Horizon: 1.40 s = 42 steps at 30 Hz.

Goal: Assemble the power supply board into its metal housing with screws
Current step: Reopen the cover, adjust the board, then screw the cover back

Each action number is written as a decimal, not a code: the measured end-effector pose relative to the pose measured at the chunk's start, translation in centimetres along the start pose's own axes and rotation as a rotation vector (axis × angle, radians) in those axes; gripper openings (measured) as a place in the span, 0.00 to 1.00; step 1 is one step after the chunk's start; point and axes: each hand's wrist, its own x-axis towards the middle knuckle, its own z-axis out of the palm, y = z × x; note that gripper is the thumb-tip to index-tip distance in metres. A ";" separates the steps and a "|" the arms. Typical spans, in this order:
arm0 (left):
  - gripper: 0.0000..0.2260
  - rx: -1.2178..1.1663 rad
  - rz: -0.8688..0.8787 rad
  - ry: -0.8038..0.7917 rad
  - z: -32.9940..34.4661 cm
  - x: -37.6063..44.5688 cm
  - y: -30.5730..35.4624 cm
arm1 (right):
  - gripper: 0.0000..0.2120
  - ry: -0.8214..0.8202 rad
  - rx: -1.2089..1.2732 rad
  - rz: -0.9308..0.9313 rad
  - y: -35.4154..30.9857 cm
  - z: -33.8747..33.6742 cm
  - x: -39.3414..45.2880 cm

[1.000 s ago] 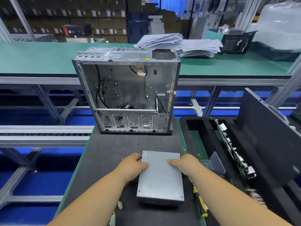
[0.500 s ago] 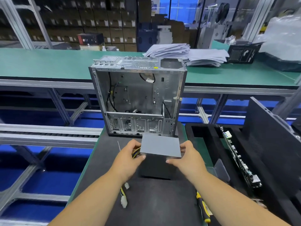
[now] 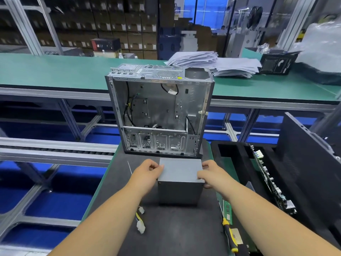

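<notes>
The power supply unit [image 3: 180,180], which lay flat on the dark mat [image 3: 118,182] a second ago, is now tipped up on end nearer the open metal housing [image 3: 158,111]; the left hand [image 3: 147,174] and right hand [image 3: 210,174] have shifted to grip its upper edges, and its cable connectors [image 3: 141,219] now trail out below the left forearm

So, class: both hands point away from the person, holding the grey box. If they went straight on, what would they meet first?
Probably the open metal case: it stands just beyond the hands and box, though the depth is unclear.
</notes>
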 end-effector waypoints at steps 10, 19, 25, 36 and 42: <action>0.19 -0.129 -0.101 -0.092 1.5 1.8 0.5 | 0.09 0.048 0.077 0.092 -0.9 0.1 1.4; 0.12 -0.376 -0.208 -0.149 1.1 2.4 1.0 | 0.08 0.029 0.075 0.102 -1.0 0.3 1.5; 0.16 -0.281 -0.233 -0.159 1.0 3.1 1.2 | 0.14 0.036 0.058 0.111 -1.2 0.2 1.5; 0.18 -0.266 -0.268 -0.233 0.6 3.8 1.9 | 0.09 -0.013 0.094 0.195 -2.3 -0.3 1.5; 0.17 -0.251 -0.293 -0.233 0.5 4.1 2.0 | 0.14 -0.016 0.048 0.228 -2.9 -0.3 1.8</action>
